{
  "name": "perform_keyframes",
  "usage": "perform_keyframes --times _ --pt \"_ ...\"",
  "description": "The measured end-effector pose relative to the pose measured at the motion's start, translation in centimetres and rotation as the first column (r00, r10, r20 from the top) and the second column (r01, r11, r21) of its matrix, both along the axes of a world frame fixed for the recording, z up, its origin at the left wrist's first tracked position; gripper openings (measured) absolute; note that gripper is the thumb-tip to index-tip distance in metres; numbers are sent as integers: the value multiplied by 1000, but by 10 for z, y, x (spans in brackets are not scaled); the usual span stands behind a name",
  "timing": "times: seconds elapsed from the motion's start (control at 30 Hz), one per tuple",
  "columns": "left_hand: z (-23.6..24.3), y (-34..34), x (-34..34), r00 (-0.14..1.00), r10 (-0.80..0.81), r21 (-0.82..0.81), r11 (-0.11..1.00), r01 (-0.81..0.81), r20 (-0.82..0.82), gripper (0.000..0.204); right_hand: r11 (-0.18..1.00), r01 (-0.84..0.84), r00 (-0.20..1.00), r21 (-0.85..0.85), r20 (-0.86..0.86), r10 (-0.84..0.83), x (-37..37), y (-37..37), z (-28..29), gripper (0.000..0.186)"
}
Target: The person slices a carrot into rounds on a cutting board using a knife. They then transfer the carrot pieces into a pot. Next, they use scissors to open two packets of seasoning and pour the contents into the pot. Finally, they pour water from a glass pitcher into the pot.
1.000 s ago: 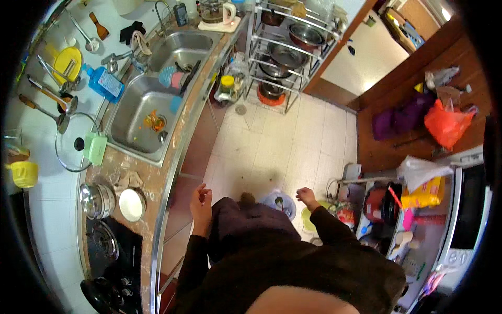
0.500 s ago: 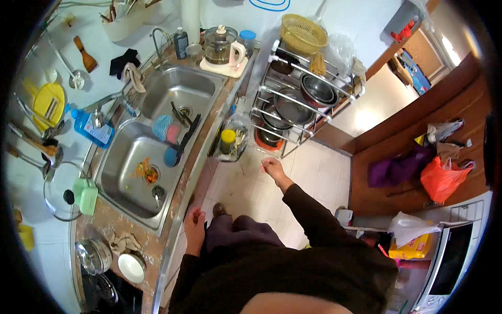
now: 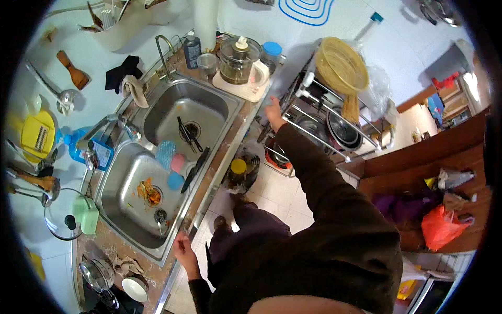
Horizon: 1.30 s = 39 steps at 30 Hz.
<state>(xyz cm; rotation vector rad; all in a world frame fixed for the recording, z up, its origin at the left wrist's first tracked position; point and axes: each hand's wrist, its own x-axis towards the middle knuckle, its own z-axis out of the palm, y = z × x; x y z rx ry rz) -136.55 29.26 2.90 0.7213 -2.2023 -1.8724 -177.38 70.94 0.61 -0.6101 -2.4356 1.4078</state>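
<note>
My right hand (image 3: 273, 114) is stretched forward between the counter's right end and the metal rack (image 3: 314, 83). Its fingers look loosely spread, and I see nothing in them. Just beyond it stands a glass kettle with a pale handle (image 3: 240, 60) on a white base. My left hand (image 3: 184, 250) hangs by the counter's front edge, beside the near sink basin (image 3: 117, 196); its fingers are loosely bent and appear empty. In that basin lie orange scraps (image 3: 149, 192) round the drain and a dark scrubber (image 3: 160, 215).
A black knife (image 3: 196, 170), a blue mesh scrubber (image 3: 166, 154) and sponges lie on the basin divider. The rack holds pots (image 3: 342, 128) and a yellow basket (image 3: 342, 65). Below it sits a yellow-lidded jar (image 3: 238, 166). A white bowl (image 3: 135, 289) stands near the stove.
My view and body have shifted forward and toward the rack. My right hand has reached farther forward, up to the rack and counter end. My left hand has come nearer the counter edge.
</note>
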Motion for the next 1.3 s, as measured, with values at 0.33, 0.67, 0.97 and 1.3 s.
perform_keyframes --times 0.33,0.67,0.97,1.3 --pt "15 95 -24 953 162 77 979 -187 257 20 748 -126 974 652 -62 219 -104 37 -47 38" --pt "16 104 -35 944 194 50 975 -214 266 19 679 -166 964 715 -25 263 -142 67 -78 23" --pt "16 108 -39 946 222 32 971 -236 238 19 864 17 973 504 -206 101 -103 22 -46 40" --pt "17 107 -24 947 254 43 963 -267 196 21 941 -329 943 -80 -83 323 -58 -57 -54 26"
